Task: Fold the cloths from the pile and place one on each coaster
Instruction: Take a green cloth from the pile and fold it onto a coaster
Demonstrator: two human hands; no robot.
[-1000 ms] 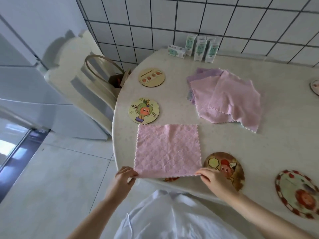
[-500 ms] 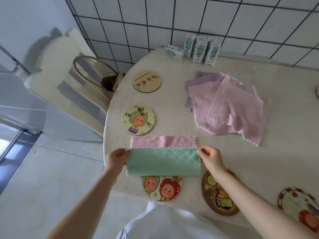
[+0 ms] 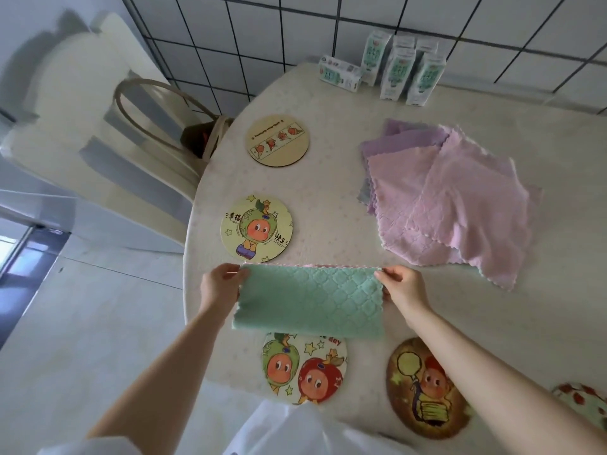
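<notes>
- Left hand [image 3: 220,287], right hand [image 3: 404,290]: each pinches one far corner of cloth [image 3: 308,303].
- Cloth: long axis runs hand to hand; coaster [image 3: 303,369] partly under its near edge.

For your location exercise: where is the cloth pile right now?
Head view: the cloth pile lies right of centre on the table, between the cartons and the right hand.

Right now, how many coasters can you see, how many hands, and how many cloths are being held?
coasters: 5, one cut off at the right edge
hands: 2, left hand and right hand
held cloth: 1
Total: 8
</notes>
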